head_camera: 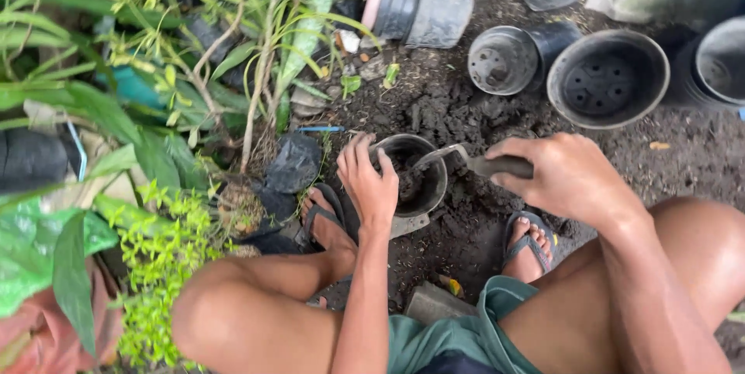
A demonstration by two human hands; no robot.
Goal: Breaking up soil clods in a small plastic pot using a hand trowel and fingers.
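The small black pot [415,176] sits on the dark soil between your two feet, right in front of you. Your left hand [371,184] holds its rim, fingers curled over the edge, so the pot stays steady and does not tip. Your right hand [563,176] is closed around the handle of a trowel [466,161], and the metal tip pokes down into the pot, where some dirt already lies.

The pile of loose soil [458,110] lies just behind the pot, close enough to scoop from. Past it stand empty black pots [609,79], one big and open, one smaller beside it, and more tipped over at the top. On your left are green leafy plants [163,257] and tall thin stems [264,56], crowding close to your left knee. A black plastic bag [295,163] lies just beside the pot on that side.
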